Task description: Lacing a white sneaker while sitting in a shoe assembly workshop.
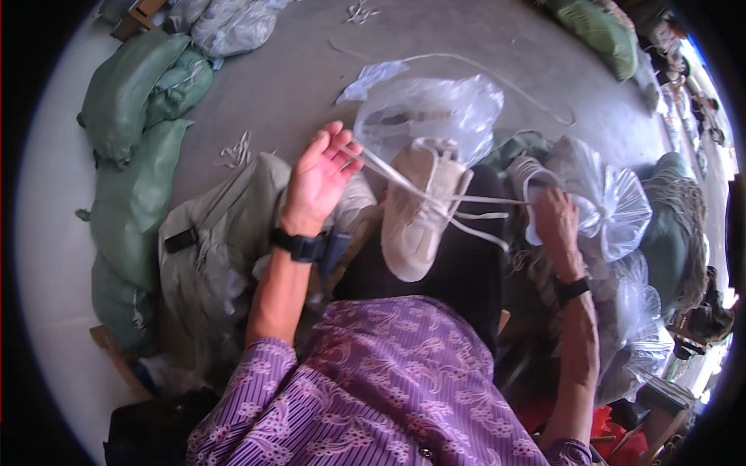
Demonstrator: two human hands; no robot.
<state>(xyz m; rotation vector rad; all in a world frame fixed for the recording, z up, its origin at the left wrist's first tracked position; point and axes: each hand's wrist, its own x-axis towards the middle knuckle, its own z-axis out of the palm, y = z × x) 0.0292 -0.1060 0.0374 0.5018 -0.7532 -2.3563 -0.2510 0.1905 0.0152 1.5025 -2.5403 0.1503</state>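
Observation:
A cream-coloured shoe (412, 241) lies on my dark-trousered lap, toe toward me. White laces (400, 180) cross over its upper, with several loose ends hanging to the right. My left hand (322, 175), raised to the left of the shoe, pinches lace strands between its fingertips and pulls them taut. Out to the right, my right hand (556, 225) is closed on another lace stretched sideways from the shoe. Its fingertips are partly hidden behind the back of the hand. Just beyond the shoe's heel sits a clear plastic bag (474, 105).
Green sacks (128, 202) are stacked at the left, and a grey-beige sack (217, 241) slumps beside my left arm. Clear bags of shoes (598, 194) crowd my right side. Loose white cord (241, 150) and a bluish scrap (371, 80) lie on the grey floor.

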